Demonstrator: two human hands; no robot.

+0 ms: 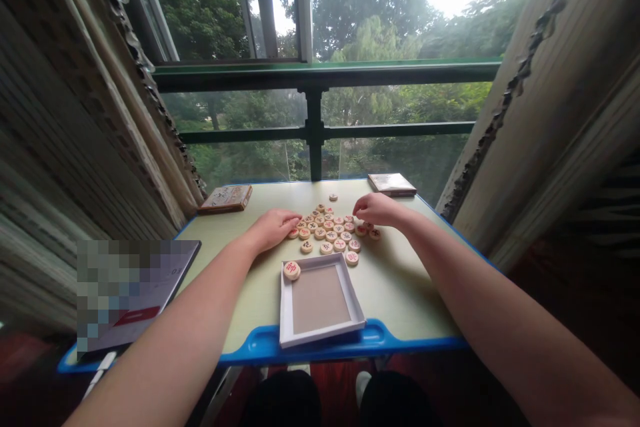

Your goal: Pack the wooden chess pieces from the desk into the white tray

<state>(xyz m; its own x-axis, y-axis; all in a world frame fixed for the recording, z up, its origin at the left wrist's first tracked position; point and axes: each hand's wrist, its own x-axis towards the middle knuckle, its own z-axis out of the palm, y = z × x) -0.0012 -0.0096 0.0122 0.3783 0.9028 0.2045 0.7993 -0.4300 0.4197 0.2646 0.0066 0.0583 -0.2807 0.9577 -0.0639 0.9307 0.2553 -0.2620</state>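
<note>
Several round wooden chess discs (330, 230) with red and black characters lie in a loose cluster on the pale table (400, 280). My left hand (274, 227) rests palm down at the cluster's left edge, fingers flat and touching the nearest discs. My right hand (376, 209) sits curled over the cluster's right edge, fingertips on the discs. A shallow white box tray (320, 303) lies near the front edge, with one disc (291, 270) in its far left corner. One disc (333, 197) lies apart behind the cluster.
A brown flat box (226, 198) lies at the table's back left and a square booklet (392, 183) at the back right. A dark notebook (135, 290) covers the left front. The table has a blue rim (320, 347). Behind stands a window railing (315, 130).
</note>
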